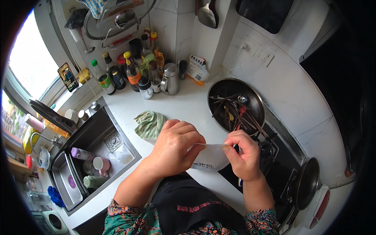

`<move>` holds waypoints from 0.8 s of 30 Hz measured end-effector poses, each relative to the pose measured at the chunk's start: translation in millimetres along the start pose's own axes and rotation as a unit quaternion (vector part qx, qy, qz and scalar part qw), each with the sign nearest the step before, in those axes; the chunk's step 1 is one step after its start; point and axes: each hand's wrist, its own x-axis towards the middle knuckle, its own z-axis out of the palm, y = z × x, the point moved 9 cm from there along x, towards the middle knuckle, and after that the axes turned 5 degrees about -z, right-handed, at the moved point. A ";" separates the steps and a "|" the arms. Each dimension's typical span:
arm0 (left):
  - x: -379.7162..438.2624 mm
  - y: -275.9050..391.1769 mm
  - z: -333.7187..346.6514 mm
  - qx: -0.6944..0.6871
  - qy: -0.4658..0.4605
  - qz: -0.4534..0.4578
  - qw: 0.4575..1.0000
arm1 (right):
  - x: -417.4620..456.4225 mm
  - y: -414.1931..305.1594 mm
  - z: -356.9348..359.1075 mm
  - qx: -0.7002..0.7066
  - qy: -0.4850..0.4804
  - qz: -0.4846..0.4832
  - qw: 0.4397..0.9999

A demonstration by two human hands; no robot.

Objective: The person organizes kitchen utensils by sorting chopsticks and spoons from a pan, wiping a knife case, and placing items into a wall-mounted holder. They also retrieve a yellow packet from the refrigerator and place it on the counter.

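Note:
A translucent whitish plastic bag (211,155) with printing low on its front is stretched between my hands, in front of the black apron. My left hand (179,147) pinches its top edge between thumb and fingers. The opposite end of that edge is pinched by my right hand (242,154). Just beyond my left hand a green-and-white cloth (150,124) lies crumpled on the white counter (182,107). Past my right hand stands a dark wok (255,102) with many thin dark sticks or utensils in it. What the bag contains, if anything, cannot be seen.
Cups and bottles lie in the dark sink (117,158) at left. Seasoning bottles (133,73) and a steel pitcher (170,79) line the counter's back. A black gas hob (274,182) and a frying pan (307,183) are at right. A phone (68,77) leans by the window.

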 end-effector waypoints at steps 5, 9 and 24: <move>-1.6 -3.3 -4.6 0.014 0.003 -0.010 1.000 | 0.1 0.8 -2.1 -0.001 0.015 -0.008 1.000; -3.7 -12.9 -11.3 0.031 0.002 -0.014 0.999 | -4.2 11.1 -9.7 0.027 0.035 0.023 0.999; -19.3 -30.8 -21.8 0.064 0.041 -0.057 0.995 | 1.3 2.0 -8.8 0.040 0.023 -0.011 0.999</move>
